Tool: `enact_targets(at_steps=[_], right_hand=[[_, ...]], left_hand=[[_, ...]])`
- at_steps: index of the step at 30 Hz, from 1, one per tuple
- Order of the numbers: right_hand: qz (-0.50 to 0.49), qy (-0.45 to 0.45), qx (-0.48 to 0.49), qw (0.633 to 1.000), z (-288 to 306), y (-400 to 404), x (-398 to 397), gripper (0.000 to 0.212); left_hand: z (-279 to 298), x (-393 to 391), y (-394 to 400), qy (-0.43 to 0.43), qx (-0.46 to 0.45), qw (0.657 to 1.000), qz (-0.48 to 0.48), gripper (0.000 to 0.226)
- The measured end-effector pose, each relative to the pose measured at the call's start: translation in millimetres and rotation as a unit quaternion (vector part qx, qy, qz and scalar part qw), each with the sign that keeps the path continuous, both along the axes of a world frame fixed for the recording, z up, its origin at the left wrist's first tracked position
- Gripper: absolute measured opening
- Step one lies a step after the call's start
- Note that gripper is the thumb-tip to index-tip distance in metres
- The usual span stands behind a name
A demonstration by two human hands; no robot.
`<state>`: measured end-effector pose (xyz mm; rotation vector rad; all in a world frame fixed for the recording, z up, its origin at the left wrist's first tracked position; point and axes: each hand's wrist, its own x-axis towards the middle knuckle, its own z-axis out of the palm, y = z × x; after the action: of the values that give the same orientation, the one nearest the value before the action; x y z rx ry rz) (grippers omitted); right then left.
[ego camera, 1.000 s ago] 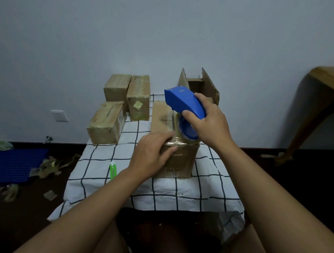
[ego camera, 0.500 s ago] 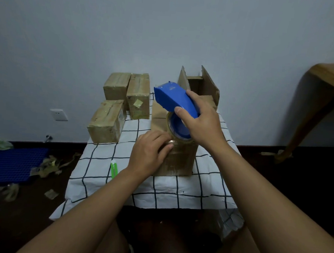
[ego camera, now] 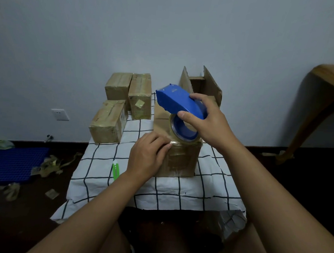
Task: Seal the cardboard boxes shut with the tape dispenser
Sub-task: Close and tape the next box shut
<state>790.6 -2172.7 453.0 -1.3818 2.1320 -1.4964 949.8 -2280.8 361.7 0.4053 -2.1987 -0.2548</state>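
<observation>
We are working on the cardboard box (ego camera: 177,156) that sits in the middle of the desk (ego camera: 177,195), on its checked white cloth. Our right hand (ego camera: 207,123) is wrapping its grip around the blue tape dispenser (ego camera: 178,104), thumb on the near edge and fingers over the top, with the tape roll (ego camera: 182,132) resting against the box's near top edge. Our left hand (ego camera: 146,156) is lying over the box's near left corner, its fingertips (ego camera: 168,146) pressing the loose tape end down onto the cardboard; it is not gripping anything.

We judge this to be the start of a strip: the tape end is being anchored. The next move calls for drawing the dispenser away along the top seam while the left hand is keeping the end pinned, then cutting.

Three taped boxes (ego camera: 108,121) are standing at the far left, and an open box (ego camera: 202,85) with raised flaps is waiting behind. A green cutter (ego camera: 115,170) is lying beside our left wrist.
</observation>
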Motion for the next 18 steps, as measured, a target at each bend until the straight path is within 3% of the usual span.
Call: enact_targets(at_steps=[10, 13, 18], right_hand=[[-0.051, 0.054, -0.005, 0.997, -9, -3, 0, 0.062], [-0.052, 0.055, -0.002, 0.997, -10, -4, 0, 0.061], [-0.056, 0.048, -0.013, 0.997, -12, -8, 0, 0.060]], left_hand=[[1, 0, -2, -0.029, -0.025, 0.999, 0.028, 0.009], [-5, -2, 0, -0.036, -0.007, 0.998, 0.053, 0.019], [-10, -12, 7, -0.009, 0.014, 0.996, 0.084, 0.011]])
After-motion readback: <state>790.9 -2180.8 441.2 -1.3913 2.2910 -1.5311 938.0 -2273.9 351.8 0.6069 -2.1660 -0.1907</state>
